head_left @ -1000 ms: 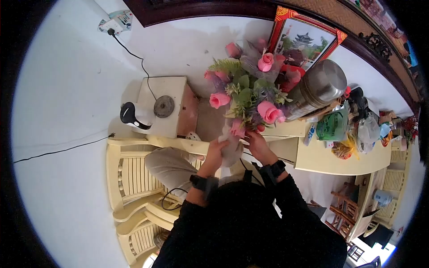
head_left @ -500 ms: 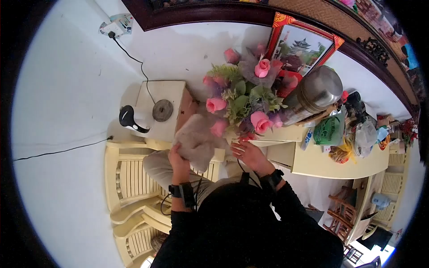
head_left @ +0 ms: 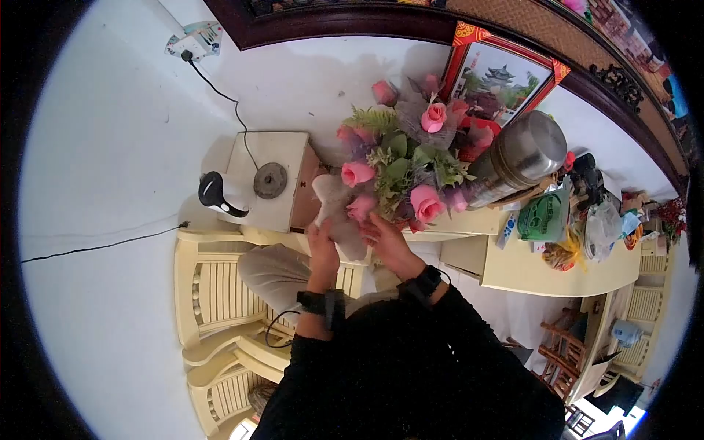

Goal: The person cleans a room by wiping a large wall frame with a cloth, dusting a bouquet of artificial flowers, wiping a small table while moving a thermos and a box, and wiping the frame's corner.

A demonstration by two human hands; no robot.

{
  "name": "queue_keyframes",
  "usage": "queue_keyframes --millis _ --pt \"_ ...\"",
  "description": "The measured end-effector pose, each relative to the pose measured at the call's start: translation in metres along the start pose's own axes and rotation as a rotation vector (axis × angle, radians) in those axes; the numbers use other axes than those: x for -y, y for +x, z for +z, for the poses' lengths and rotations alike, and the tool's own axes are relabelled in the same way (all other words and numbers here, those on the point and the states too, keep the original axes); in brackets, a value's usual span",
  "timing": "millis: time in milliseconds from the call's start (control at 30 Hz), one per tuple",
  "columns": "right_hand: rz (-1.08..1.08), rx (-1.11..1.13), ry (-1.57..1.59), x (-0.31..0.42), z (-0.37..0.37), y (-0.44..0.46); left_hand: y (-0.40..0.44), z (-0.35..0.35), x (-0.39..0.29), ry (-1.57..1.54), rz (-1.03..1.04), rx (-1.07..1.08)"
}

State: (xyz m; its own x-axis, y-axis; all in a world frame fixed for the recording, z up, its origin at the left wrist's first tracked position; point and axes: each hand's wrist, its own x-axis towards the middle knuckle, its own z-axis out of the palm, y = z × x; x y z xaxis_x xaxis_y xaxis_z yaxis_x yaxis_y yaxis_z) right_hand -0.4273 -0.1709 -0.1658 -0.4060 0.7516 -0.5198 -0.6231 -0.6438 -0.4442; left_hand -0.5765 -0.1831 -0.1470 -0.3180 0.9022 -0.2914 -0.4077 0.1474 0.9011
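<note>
A bouquet of pink artificial roses with green leaves [head_left: 400, 165] stands on the cabinet in front of me. My left hand [head_left: 323, 246] is closed on a greyish-white cloth [head_left: 339, 209], which hangs at the bouquet's lower left. Beside the lowest left rose [head_left: 361, 207], my right hand [head_left: 389, 242] has its fingers apart, their tips at the flower's edge. Part of the cloth lies between the two hands.
A steel thermos [head_left: 524, 154] and a red framed picture [head_left: 502, 81] stand right of the flowers. On the left are a white box [head_left: 257, 158] and a black-and-white kettle [head_left: 220, 196]. A green bag [head_left: 544, 214] lies on the desk [head_left: 565, 275].
The cloth first swung out left with my left hand, then came back right towards the lower left rose. My right hand has shifted left and a little up to that rose.
</note>
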Motion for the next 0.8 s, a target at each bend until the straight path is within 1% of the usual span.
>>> queue_keyframes --millis 67,100,200,233,300,367,467,500,600,633,700,733,767,800 --pt "-0.098 -0.052 -0.024 -0.003 0.008 0.0 -0.007 0.013 -0.004 0.354 0.043 -0.039" --pt "-0.148 -0.077 -0.037 -0.002 0.014 -0.001 -0.011 0.021 -0.011 0.427 0.071 0.034" --pt "-0.166 -0.151 -0.075 0.001 0.024 -0.002 -0.002 0.021 0.016 0.46 0.325 0.163" --pt "-0.175 -0.156 -0.063 0.0 0.022 -0.001 0.0 0.019 0.022 0.51 0.484 0.218" --pt "-0.195 -0.167 -0.035 -0.003 0.017 0.003 0.001 0.008 0.025 0.658 0.375 0.263" --pt "-0.21 -0.145 -0.016 -0.001 0.016 0.0 -0.005 0.011 0.002 0.76 0.098 0.295" --pt "-0.17 -0.129 -0.006 -0.003 -0.002 0.004 -0.003 -0.014 -0.001 0.643 0.176 0.384" --pt "-0.147 -0.125 -0.006 0.0 -0.004 0.003 -0.005 -0.017 -0.01 0.703 0.06 0.342" --pt "-0.108 -0.101 0.036 0.008 -0.001 -0.005 0.008 -0.044 0.006 0.442 0.165 0.117" --pt "-0.107 -0.105 0.054 0.011 0.002 -0.008 -0.006 -0.026 -0.029 0.519 0.113 0.027" --pt "-0.107 -0.115 0.088 0.015 0.004 -0.012 -0.009 -0.014 -0.047 0.421 0.075 -0.036" --pt "-0.101 -0.072 0.122 0.014 -0.002 -0.011 -0.007 -0.011 -0.05 0.371 0.055 -0.067" --pt "-0.096 -0.028 0.156 0.011 -0.011 -0.008 0.017 -0.031 -0.022 -0.154 -0.152 0.056" --pt "-0.092 0.016 0.189 0.012 -0.012 -0.007 0.021 -0.026 -0.019 -0.245 -0.199 0.079"
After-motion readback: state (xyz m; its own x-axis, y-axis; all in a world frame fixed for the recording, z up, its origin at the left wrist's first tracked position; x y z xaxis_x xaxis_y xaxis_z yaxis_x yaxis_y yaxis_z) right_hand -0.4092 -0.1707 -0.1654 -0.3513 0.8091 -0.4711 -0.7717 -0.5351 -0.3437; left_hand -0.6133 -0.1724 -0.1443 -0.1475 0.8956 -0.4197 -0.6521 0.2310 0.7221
